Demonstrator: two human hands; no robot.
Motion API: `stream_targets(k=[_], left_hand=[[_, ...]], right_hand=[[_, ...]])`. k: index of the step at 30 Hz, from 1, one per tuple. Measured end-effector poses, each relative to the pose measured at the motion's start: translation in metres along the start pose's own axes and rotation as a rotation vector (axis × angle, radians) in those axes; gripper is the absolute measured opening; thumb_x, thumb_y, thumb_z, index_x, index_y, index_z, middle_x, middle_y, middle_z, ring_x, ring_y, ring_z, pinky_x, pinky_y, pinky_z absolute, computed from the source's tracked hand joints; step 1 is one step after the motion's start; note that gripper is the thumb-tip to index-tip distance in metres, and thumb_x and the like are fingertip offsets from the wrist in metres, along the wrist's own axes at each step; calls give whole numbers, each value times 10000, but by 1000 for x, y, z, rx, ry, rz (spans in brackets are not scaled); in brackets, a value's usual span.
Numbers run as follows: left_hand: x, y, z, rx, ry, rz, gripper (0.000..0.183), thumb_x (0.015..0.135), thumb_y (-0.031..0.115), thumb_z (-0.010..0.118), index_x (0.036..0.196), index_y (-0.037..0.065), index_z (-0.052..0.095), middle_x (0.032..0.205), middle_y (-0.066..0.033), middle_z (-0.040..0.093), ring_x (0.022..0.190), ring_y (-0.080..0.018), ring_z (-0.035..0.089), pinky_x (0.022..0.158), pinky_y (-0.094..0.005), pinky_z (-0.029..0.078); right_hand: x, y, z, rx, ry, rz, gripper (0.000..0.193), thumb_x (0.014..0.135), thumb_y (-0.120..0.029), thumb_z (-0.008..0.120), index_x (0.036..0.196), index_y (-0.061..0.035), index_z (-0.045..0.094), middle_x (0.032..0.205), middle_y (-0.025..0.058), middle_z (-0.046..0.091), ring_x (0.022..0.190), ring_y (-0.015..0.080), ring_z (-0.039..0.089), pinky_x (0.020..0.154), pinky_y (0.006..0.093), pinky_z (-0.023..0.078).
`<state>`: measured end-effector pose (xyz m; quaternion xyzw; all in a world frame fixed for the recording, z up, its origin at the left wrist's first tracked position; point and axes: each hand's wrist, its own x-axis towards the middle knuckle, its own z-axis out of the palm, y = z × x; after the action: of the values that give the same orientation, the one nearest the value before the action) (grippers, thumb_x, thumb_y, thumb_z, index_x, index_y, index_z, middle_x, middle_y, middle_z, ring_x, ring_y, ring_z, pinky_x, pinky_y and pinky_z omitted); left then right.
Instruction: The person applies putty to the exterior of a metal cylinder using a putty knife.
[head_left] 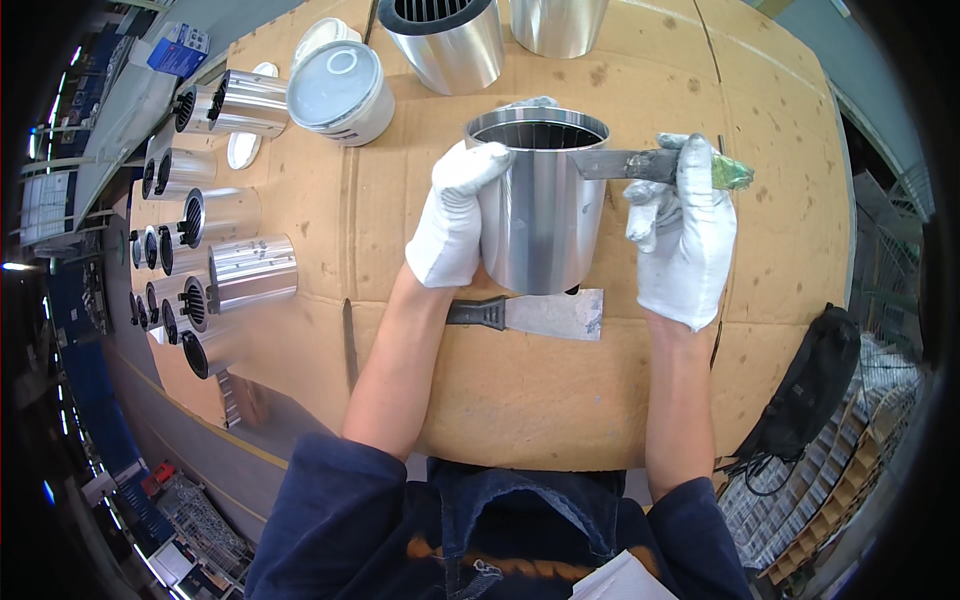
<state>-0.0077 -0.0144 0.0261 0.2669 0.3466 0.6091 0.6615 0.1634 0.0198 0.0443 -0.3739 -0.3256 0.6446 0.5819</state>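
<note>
One shiny upright metal cylinder (540,210) | left hand (452,215) grip clamped on it | right hand (685,235) grip clamped on scraper (625,163)

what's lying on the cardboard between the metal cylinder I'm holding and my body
In the head view, a wide putty knife with a black handle lies flat there, just below the metal cylinder.

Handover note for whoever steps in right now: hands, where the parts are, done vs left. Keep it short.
Left hand, gloved, grips the upright metal cylinder on the cardboard-covered table.
Right hand, gloved, holds a small scraper with its blade at the cylinder's rim.
A wider putty knife lies flat in front of the cylinder.
A lidded white tub stands at upper left.
More cylinders lie at left; whether these are done or left cannot be told.
</note>
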Motion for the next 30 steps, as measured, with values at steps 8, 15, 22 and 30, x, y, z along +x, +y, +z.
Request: stream_targets(k=[8,15,22,30], left_hand=[[0,-1,0,27,16,2,506,848,285,528,1254,-13,477,1158,-101,569,1055,-171,517,937,-304,396],[3,-3,-1,0,-9,8,505,850,284,526,1255,-13,476,1165,-99,566,1063,-171,515,941,-303,394],[2,-4,-2,24,27,-6,495,853,283,530,1250,-9,483,1162,-94,568,1060,-165,516,940,-302,396],[1,-1,-2,20,30,-19,474,864,299,540,1229,-1,496,1121,-76,578,1031,-153,525,905,-296,421]], right_hand=[[-1,1,2,-10,1,-6,287,924,-271,551,977,9,579,644,111,627,429,111,524,363,192,349],[2,-5,-6,12,41,-3,303,924,-294,550,986,2,575,649,107,626,430,107,522,370,200,351],[3,-4,-10,59,55,-13,311,923,-311,549,983,-6,575,666,106,626,447,102,529,384,196,357],[5,-6,-10,72,122,-10,322,923,-327,548,975,-11,584,662,85,620,460,91,526,396,190,371]])
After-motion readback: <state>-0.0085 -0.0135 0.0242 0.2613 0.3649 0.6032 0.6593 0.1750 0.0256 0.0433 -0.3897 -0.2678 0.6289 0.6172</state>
